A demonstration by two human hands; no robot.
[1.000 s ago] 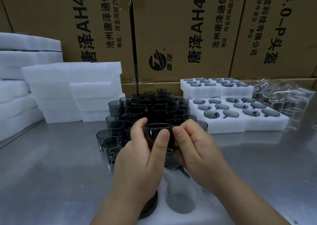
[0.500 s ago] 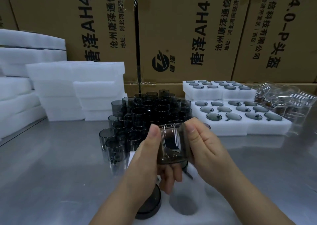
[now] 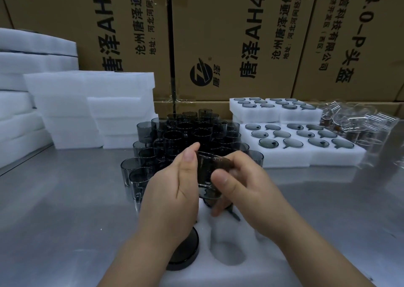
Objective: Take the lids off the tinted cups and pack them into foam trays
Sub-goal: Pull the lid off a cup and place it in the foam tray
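Both hands grip one tinted cup (image 3: pixel 208 177) between them, the left hand (image 3: pixel 172 190) pinching its rim with the thumb on top and the right hand (image 3: pixel 244 184) wrapped round its side, held just above the near foam tray (image 3: pixel 218 271). That tray holds a dark cup (image 3: pixel 183 254) in one pocket, with an empty round pocket (image 3: pixel 228 251) beside it. Behind the hands stands a dense cluster of tinted cups (image 3: pixel 188 133) on the metal table (image 3: pixel 65 199). To the right, filled foam trays (image 3: pixel 306 153) carry cups in every pocket, with clear lids (image 3: pixel 354 122) piled beyond.
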